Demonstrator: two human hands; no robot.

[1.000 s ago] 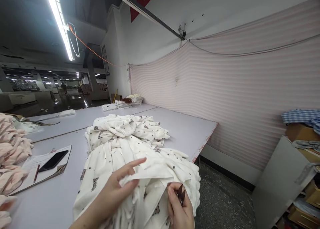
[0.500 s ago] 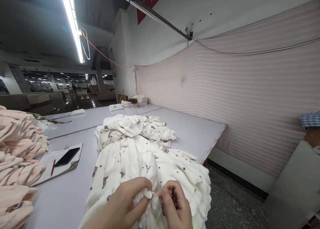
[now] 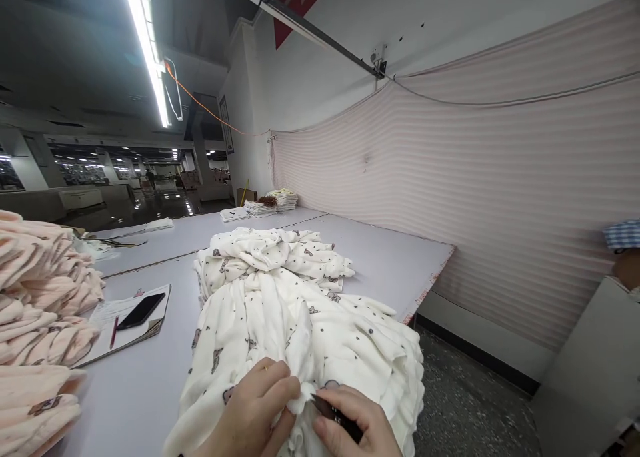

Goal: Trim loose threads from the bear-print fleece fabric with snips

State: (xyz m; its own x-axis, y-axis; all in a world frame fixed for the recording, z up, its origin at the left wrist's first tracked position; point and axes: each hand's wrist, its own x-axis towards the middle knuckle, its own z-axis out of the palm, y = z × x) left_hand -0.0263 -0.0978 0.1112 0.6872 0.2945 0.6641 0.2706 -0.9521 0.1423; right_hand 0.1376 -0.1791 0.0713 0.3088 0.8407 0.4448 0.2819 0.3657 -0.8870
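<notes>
A heap of white printed fabric (image 3: 270,310), dotted and patterned with small bears, lies right in front of me. My left hand (image 3: 255,404) is closed, pinching a gathered bit of this cloth between thumb and fingers. In my right hand (image 3: 355,420) is a pair of small black thread snips (image 3: 330,410), their pointed tip aimed left at the pinched cloth. The tip is close to the cloth; whether it touches I cannot tell. My palm and fingers hide the rest of the snips.
Pink fleece pieces (image 3: 45,277) are piled at the left. A black phone (image 3: 143,310) and a red pen (image 3: 114,332) lie on a paper pad (image 3: 103,317). Folded stacks (image 3: 283,199) stand at the table's far end. The table edge (image 3: 430,280) drops off at the right.
The snips have come into sight, turned out of my right hand toward the cloth. My left hand still pinches the fabric, with its knuckles turned more upward.
</notes>
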